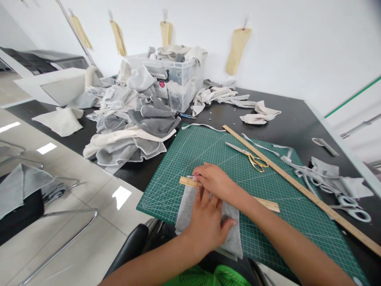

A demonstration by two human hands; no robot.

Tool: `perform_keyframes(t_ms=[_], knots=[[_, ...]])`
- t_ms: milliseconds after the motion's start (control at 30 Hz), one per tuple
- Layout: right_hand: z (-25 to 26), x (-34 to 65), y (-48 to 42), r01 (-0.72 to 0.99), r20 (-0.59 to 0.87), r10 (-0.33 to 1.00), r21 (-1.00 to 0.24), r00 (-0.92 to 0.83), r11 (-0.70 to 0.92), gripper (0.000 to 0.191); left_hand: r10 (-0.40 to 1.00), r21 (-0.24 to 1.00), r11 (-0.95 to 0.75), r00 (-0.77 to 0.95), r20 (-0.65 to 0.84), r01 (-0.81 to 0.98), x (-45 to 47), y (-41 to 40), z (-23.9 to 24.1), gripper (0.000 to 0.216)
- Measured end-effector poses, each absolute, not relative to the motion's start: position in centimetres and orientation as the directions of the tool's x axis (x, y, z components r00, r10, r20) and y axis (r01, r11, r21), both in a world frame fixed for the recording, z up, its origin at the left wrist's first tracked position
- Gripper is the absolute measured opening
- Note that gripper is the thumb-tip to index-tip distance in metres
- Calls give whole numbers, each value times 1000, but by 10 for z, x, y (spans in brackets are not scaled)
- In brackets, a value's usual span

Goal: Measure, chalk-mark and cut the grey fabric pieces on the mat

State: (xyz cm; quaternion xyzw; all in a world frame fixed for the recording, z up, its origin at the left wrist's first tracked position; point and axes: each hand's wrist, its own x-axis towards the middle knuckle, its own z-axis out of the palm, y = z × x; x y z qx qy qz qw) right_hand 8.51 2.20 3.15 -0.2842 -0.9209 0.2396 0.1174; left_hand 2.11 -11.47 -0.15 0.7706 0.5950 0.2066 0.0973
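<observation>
A piece of grey fabric (pixel 186 206) lies at the near edge of the green cutting mat (pixel 166 190), its lower end hanging past the edge. Across the fabric rests a short wooden ruler (pixel 269 204), partly covered by both hands. My left hand (pixel 206 224) presses down on the fabric and ruler, fingers spread and thumb out to the right. Over its fingertips crosses my right hand (pixel 216 180). Its fingers are pinched by the ruler's left end, around something small and pale that is mostly hidden. Gold-handled scissors (pixel 250 157) lie on the mat beyond my hands.
A long wooden ruler (pixel 293 182) runs diagonally over the mat. White-handled scissors (pixel 354 208) and fabric scraps (pixel 324 167) lie at right. Piled grey and cream cloths (pixel 131 123) stand left, before a clear plastic bin (pixel 181 85). A blue pen (pixel 187 116) lies behind the mat.
</observation>
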Motion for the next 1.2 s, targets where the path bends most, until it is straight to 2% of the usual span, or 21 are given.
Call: perform_keyframes(t_ms=[200,467,600,700,800,900,1033,1200], knots=[[32,84,17,587,56,654,-390,-754,710,11,961,426,-264,200,191,865,20,-115,0,72],[38,83,15,622,23,646,-244,-763,744,17,954,424,-283,207,216,860,20,-115,-2,72],[44,86,17,551,-24,561,-229,-827,802,22,953,396,-280,205,221,874,20,-116,-3,75],[49,91,18,479,-65,477,-217,-876,850,19,953,392,-279,204,223,877,21,-117,-5,76],[52,95,19,490,-92,482,-228,-871,841,18,954,396,-276,199,225,876,21,-116,-5,78],[53,95,21,502,-110,493,-298,-863,812,21,952,395,-279,199,231,875,20,-116,-4,79],[51,92,22,448,-36,475,-401,-879,799,19,949,386,-285,200,245,878,20,-117,-5,78],[42,89,23,403,53,475,-452,-879,796,21,947,389,-288,200,251,875,20,-116,-4,78]])
